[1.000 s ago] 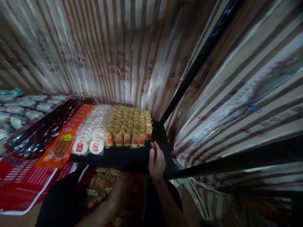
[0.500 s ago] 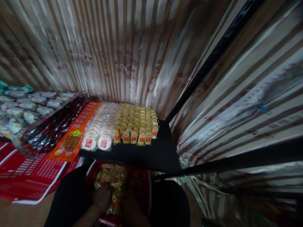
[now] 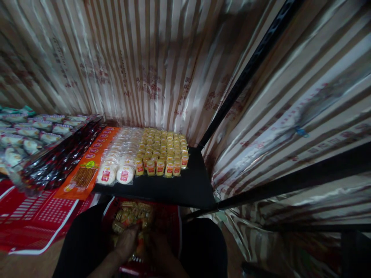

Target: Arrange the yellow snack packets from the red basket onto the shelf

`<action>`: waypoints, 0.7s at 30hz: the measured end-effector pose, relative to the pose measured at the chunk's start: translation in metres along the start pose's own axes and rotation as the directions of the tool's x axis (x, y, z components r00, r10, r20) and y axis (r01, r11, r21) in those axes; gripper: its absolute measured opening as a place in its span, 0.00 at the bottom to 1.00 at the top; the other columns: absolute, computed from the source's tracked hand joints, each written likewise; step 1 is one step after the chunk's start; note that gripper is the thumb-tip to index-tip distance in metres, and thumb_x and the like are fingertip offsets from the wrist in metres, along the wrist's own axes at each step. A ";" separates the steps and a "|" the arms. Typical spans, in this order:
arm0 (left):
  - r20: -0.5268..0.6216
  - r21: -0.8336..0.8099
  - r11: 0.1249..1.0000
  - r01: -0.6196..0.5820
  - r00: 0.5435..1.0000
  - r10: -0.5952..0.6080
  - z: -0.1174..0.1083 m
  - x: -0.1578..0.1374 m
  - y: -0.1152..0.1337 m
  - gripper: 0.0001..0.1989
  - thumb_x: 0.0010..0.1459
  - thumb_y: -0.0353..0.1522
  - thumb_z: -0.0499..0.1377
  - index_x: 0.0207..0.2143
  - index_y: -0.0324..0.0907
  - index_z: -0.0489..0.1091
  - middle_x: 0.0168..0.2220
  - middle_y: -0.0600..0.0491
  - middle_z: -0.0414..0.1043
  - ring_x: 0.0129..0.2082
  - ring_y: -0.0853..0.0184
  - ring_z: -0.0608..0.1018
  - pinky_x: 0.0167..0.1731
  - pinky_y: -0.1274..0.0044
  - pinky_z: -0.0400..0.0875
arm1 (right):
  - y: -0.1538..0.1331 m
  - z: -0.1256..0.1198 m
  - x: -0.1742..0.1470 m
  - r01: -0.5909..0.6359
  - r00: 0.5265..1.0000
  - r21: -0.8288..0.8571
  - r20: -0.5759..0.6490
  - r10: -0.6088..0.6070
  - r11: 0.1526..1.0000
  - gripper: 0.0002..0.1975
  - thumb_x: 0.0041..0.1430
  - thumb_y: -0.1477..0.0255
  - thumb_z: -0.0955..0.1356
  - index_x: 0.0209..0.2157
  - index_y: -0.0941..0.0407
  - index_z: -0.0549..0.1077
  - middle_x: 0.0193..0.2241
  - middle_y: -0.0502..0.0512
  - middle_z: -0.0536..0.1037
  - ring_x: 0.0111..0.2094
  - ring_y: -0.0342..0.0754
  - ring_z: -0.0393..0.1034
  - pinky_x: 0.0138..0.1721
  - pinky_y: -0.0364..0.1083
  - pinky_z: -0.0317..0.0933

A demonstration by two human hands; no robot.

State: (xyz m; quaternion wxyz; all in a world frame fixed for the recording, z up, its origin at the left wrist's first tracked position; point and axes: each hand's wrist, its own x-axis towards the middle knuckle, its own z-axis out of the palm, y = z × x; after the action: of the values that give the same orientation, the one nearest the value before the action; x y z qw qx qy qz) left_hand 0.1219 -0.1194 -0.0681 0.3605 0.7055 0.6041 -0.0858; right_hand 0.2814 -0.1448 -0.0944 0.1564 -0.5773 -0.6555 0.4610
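Between my knees a red basket (image 3: 179, 227) with a white rim holds a heap of small yellow snack packets (image 3: 136, 211) in clear wrappers. My left hand (image 3: 127, 240) is down among them, its fingers curled against a packet near the heap's middle. Close to its right, in deep shadow, my right hand (image 3: 159, 245) also reaches into the basket; darkness hides its fingers. On the black shelf (image 3: 185, 191) ahead stand rows of the same yellow packets (image 3: 162, 152), their red labels facing me. White round wrapped crackers (image 3: 125, 174) stand left of those rows.
An orange snack bag (image 3: 84, 170), dark glossy packets (image 3: 58, 158) and white packets (image 3: 31, 133) line the shelf leftward. A second red basket (image 3: 37, 220) lies at lower left. Black metal posts (image 3: 246, 77) and striped plastic sheeting (image 3: 130, 58) bound the shelf behind and right.
The view has shifted slightly, so the shelf's right end and the post sit farther left. My left hand has moved a little up and right over the packets in the basket.
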 end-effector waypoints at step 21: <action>-0.405 -0.540 0.717 -0.441 0.883 0.239 -0.119 0.007 0.110 0.06 0.52 0.32 0.52 0.31 0.39 0.66 0.26 0.57 0.68 0.27 0.72 0.70 0.30 0.81 0.63 | -0.054 -0.115 -0.013 0.180 0.946 0.698 -0.315 0.071 0.693 0.20 0.47 0.56 0.70 0.38 0.56 0.75 0.38 0.56 0.79 0.41 0.53 0.72 0.46 0.52 0.64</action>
State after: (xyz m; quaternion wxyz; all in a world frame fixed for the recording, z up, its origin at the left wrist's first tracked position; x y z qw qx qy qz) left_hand 0.1863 -0.0419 0.0591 0.4823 0.6523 0.5044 0.2957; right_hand 0.3365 -0.1026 0.0131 0.4866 -0.5163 -0.4058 0.5761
